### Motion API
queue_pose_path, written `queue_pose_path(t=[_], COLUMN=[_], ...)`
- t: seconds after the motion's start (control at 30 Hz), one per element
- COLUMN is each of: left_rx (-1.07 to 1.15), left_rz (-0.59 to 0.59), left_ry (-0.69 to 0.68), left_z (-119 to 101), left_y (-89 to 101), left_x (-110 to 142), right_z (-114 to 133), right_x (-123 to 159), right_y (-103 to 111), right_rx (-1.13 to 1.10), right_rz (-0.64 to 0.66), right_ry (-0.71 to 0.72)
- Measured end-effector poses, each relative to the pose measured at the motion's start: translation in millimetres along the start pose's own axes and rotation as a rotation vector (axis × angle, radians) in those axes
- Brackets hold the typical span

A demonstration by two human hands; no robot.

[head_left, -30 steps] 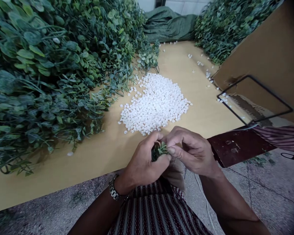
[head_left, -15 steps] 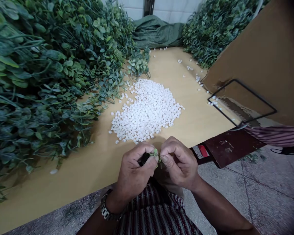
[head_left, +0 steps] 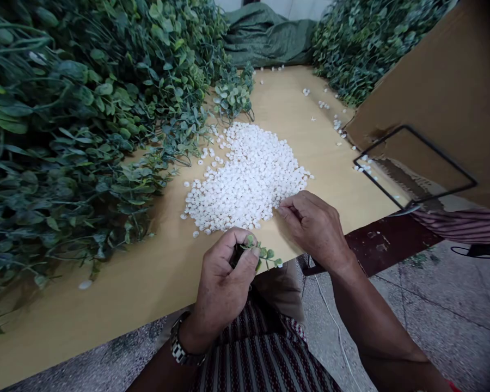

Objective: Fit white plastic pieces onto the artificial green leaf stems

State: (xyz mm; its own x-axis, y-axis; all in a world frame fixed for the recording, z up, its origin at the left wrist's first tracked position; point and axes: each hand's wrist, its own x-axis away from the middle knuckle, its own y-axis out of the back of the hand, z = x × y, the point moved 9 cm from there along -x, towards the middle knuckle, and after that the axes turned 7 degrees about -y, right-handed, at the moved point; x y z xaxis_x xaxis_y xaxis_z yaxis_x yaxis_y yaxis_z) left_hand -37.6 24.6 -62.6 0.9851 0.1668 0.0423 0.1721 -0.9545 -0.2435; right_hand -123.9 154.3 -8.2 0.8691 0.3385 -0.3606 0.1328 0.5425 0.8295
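Note:
My left hand (head_left: 222,277), with a watch on its wrist, is closed around a small green leafy sprig (head_left: 263,255) at the near edge of the tan table (head_left: 147,272). The sprig's leaves stick out to the right of my fingers. My right hand (head_left: 314,226) rests at the near right edge of a heap of small white pieces (head_left: 247,179), its fingertips pinched together among them. Whether a piece is between the fingers is too small to tell.
Piles of artificial green foliage (head_left: 73,120) cover the table's left side, with more foliage at the back right (head_left: 363,43). A cardboard sheet (head_left: 441,98) and a black wire frame (head_left: 412,169) stand at the right. Loose white pieces (head_left: 330,117) are scattered behind.
My right hand has left the sprig and moved forward to the white heap. My left hand keeps hold of the sprig.

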Motion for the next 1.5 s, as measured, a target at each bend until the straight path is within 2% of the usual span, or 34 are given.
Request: queue_pose_path(t=[0.07, 0.13, 0.27, 0.37, 0.47, 0.7, 0.97, 1.5], left_rx=[0.04, 0.066, 0.065, 0.053, 0.032, -0.062, -0.136, -0.169], left_rz=[0.008, 0.014, 0.017, 0.015, 0.012, -0.012, -0.001, -0.003], left_ry=[0.029, 0.041, 0.01, -0.043, -0.079, -0.08, -0.167, -0.227], left_z=[0.9, 0.1, -4.0, -8.2, -12.2, -19.1, -29.6, -32.2], left_y=[-2.1, -4.3, -5.6, -4.8, -4.8, -5.1, -5.2, -6.2], left_x=[-0.1, -0.2, -0.6, -1.2, -1.3, -0.7, -1.7, 0.8], right_z=[-0.2, -2.5, 4.5, 17.8, 23.1, 24.0, 23.4, 26.1], right_x=[4.9, 9.8, 19.4, 26.3, 30.4, 33.5, 35.5, 34.2], right_y=[4.6, 6.9, -3.6, -18.3, -27.1, -31.4, -33.0, -27.5], right_rx=[-0.163, -0.422, -0.921, -1.103, -1.202, -1.259, -1.278, -1.241], right_rz=[-0.019, -0.002, 0.162, 0.34, 0.423, 0.457, 0.457, 0.445], right_ry=[-0.026, -0.084, -0.188, -0.209, -0.219, -0.243, -0.254, -0.156])
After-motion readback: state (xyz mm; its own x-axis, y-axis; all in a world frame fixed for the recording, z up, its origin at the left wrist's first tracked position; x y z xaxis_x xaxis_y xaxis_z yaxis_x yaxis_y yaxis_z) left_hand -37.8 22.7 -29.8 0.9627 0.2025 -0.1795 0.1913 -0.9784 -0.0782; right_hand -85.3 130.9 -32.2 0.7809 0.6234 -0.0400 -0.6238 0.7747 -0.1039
